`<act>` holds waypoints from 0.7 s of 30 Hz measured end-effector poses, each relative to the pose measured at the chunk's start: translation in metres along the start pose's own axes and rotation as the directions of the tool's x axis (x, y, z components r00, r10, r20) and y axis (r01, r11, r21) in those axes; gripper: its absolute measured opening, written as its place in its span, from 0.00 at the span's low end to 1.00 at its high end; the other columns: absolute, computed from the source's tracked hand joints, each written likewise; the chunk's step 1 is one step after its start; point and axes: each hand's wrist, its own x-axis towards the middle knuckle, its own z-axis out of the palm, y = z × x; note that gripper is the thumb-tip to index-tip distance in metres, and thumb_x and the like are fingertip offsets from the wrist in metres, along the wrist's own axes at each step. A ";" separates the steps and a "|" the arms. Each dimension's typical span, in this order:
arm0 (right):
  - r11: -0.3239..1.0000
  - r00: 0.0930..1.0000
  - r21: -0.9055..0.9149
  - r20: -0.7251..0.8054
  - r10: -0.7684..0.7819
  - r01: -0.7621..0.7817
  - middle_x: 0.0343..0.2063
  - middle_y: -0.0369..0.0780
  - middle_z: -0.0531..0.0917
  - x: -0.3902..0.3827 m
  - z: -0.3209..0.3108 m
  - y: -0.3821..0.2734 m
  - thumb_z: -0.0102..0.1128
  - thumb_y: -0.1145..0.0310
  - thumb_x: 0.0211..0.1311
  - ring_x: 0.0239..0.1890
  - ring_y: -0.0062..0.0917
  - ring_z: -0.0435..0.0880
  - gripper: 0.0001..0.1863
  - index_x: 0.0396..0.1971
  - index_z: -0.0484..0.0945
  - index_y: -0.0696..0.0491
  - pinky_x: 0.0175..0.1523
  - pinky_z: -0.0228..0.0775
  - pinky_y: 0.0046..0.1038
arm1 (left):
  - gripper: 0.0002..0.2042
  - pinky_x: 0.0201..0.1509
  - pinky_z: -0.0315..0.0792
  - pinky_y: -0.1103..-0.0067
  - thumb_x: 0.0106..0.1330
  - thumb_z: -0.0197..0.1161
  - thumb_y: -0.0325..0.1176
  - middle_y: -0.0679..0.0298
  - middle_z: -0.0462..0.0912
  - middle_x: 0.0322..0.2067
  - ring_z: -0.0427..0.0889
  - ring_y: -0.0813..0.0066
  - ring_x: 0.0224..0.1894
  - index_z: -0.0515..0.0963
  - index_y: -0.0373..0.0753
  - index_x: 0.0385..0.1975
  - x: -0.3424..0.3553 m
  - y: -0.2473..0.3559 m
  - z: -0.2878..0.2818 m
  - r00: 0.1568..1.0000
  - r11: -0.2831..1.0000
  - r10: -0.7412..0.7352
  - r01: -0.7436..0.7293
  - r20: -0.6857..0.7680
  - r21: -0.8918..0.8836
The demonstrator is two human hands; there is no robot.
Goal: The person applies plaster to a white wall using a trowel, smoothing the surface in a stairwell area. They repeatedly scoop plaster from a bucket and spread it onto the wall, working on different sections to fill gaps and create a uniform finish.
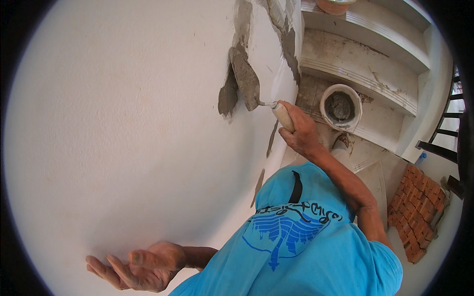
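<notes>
Clock-face positions, read from the middle of the view. Right hand (302,129), just above 3 o'clock: fingers wrapped firmly round the pale, rounded handle (283,117) of a pointed trowel (246,81). The trowel lies at 12 o'clock, its blade coated in wet-looking grey mortar and its tip aimed toward 11. Blade overlaps a dark grey mortar patch (227,97) on the rough white-painted wall (123,123) (cannot tell how firmly it bears on the surface, if at all).

Left hand (155,266), 7 o'clock: free of any object, palm turned up, fingers loosely bent and apart. It is near the wall; contact uncertain.

More mortar on the wall: a long, ragged grey streak (290,49) at 1 o'clock, running down along the corner.

At 2 o'clock, just beyond the right hand, a round off-white bucket (324,109) with grey mortar inside stands on pale, stained stairs (340,47). Part of a reddish-orange bowl (335,8) shows at 1 o'clock, cut by the frame. Toward 4: a stack of orange-red bricks (414,212). At 3, by the rim, a black railing (438,150).

Wearer's bright blue T-shirt (316,261), dark-blue print on it, fills 5 to 6 o'clock.
</notes>
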 end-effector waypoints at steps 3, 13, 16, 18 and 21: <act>0.998 0.999 -0.053 0.029 -0.014 0.016 0.39 0.45 0.82 -0.010 0.005 0.003 0.70 0.78 0.40 0.40 0.39 0.85 0.40 0.62 0.72 0.51 0.42 0.79 0.35 | 0.10 0.70 0.60 0.36 0.71 0.60 0.34 0.52 0.85 0.48 0.77 0.47 0.63 0.85 0.38 0.42 -0.006 -0.011 -0.002 0.998 0.998 0.063 -0.063 -0.006 -0.028; 0.997 0.998 -0.041 0.018 -0.064 0.064 0.35 0.45 0.81 -0.022 -0.012 0.010 0.70 0.78 0.38 0.36 0.39 0.83 0.41 0.62 0.73 0.52 0.39 0.77 0.36 | 0.08 0.71 0.59 0.37 0.70 0.62 0.31 0.51 0.86 0.48 0.77 0.48 0.63 0.85 0.38 0.42 0.002 0.005 0.006 0.997 0.998 -0.059 0.058 -0.041 -0.029; 0.995 0.995 -0.008 -0.017 -0.100 0.099 0.34 0.45 0.81 0.001 -0.012 0.010 0.70 0.79 0.38 0.36 0.39 0.83 0.41 0.62 0.73 0.52 0.39 0.78 0.37 | 0.08 0.70 0.59 0.37 0.71 0.61 0.31 0.52 0.86 0.49 0.78 0.48 0.63 0.85 0.38 0.41 0.003 0.006 0.007 0.998 0.998 -0.054 0.053 -0.039 -0.020; 0.988 0.988 -0.026 -0.006 -0.151 0.151 0.34 0.45 0.80 0.006 -0.012 0.011 0.70 0.79 0.39 0.36 0.39 0.83 0.41 0.62 0.73 0.52 0.39 0.78 0.37 | 0.08 0.70 0.60 0.37 0.71 0.61 0.33 0.53 0.86 0.49 0.78 0.49 0.63 0.86 0.39 0.41 0.004 0.008 0.008 0.996 0.997 -0.071 0.071 -0.058 0.002; 0.986 0.985 -0.081 0.103 -0.138 0.147 0.35 0.44 0.81 -0.005 -0.013 0.010 0.70 0.79 0.39 0.37 0.37 0.83 0.41 0.62 0.73 0.52 0.39 0.78 0.36 | 0.10 0.69 0.60 0.36 0.72 0.61 0.36 0.54 0.86 0.48 0.78 0.48 0.63 0.85 0.39 0.41 0.002 0.008 0.007 0.995 0.996 -0.084 0.086 -0.048 0.037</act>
